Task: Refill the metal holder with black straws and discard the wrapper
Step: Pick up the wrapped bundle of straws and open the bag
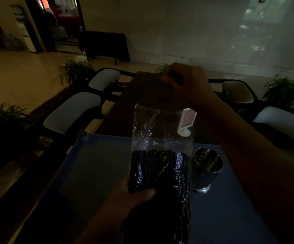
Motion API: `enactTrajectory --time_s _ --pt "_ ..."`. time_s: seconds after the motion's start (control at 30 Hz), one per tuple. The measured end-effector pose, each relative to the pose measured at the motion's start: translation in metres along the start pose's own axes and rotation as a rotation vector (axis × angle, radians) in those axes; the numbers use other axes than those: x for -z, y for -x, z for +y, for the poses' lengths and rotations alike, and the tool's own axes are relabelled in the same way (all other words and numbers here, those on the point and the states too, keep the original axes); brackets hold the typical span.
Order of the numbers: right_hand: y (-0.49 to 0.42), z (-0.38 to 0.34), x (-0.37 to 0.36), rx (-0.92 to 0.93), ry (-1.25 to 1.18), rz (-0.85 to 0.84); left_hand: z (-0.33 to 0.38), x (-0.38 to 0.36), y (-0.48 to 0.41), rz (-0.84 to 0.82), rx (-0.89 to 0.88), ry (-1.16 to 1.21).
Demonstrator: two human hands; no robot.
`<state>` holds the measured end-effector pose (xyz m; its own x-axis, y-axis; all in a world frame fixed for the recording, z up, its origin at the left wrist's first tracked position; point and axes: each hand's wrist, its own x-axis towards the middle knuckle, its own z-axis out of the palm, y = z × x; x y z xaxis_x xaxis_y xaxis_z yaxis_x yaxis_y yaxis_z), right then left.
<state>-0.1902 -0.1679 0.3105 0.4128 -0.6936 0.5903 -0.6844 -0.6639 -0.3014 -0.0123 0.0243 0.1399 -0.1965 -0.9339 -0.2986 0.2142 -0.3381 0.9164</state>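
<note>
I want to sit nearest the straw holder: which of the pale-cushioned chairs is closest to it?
The nearer chair on the right side, just beyond the right forearm. It sits closest to the metal holder; the other three are farther off.

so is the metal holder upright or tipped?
Upright: the metal holder stands on its base on the blue table, open mouth up.

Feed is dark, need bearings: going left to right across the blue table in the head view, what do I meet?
Small round cap at the corner → left hand gripping bag of black straws → metal holder.
</note>
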Motion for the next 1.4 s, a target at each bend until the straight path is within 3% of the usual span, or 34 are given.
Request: enactTrajectory --time_s 0.13,0.23,0.3,0.37,0.43,0.53,0.9,1.13,1.4 --pt "0.064 -0.01 0.008 -0.181 -0.302 0.224 0.003 0.004 -0.004 0.048 -0.02 0.075" --pt "0.126 -0.019 -0.012 -0.428 -0.56 0.33 0.005 0.008 -0.007 0.101 -0.033 0.088" --pt "0.17 -0.028 -0.031 -0.663 -0.796 0.231 0.006 0.008 -0.01 0.16 -0.042 0.063" --pt "0.204 -0.036 -0.049 -0.847 -1.073 0.019 0.007 0.007 -0.013 0.18 -0.033 0.052" --pt "0.221 -0.044 -0.057 -0.923 -1.374 -0.119 0.006 0.005 -0.017 0.151 -0.028 0.046" --pt "0.233 -0.047 -0.06 -0.931 -1.627 -0.142 0.001 0.001 -0.021 0.076 -0.004 0.057" --pt "0.223 -0.03 -0.054 -0.897 -1.3 -0.113 0.001 -0.004 -0.033 0.04 -0.043 0.042" --pt "0.22 -0.026 -0.057 -0.865 -1.363 -0.062 0.009 -0.006 -0.039 0.012 -0.074 0.014" --pt "0.23 -0.026 -0.069 -0.983 -1.354 -0.041 -0.003 -0.001 -0.045 -0.064 -0.031 0.036"
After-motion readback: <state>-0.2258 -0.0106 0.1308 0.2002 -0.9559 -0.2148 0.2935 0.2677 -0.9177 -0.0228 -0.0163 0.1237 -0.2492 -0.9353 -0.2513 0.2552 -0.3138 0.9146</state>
